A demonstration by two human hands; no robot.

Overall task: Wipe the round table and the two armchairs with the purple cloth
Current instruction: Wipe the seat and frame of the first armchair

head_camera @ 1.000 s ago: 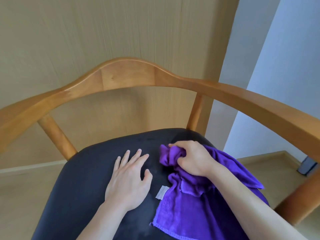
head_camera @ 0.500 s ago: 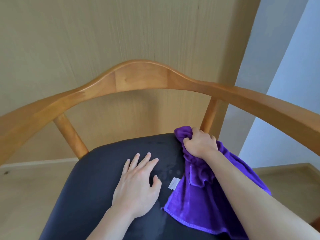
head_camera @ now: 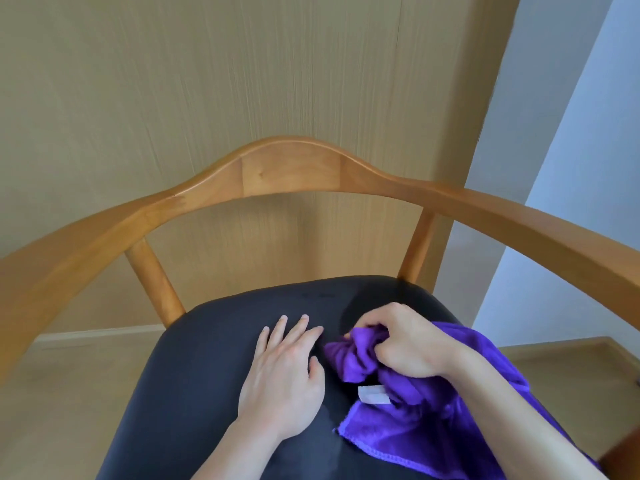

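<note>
Purple cloth (head_camera: pixel 408 410) — right hand (head_camera: pixel 408 344) grip

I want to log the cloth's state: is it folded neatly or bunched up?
Bunched up. The right hand grips the purple cloth in a crumpled wad, and the rest trails loosely over the seat.

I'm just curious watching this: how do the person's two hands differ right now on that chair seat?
The left hand lies flat with straight fingers and holds nothing; the right hand has its fingers curled round a bunch of the purple cloth. The left hand rests straight on the black seat; the right hand has the cloth under it. Both are bare and low over the same seat.
</note>
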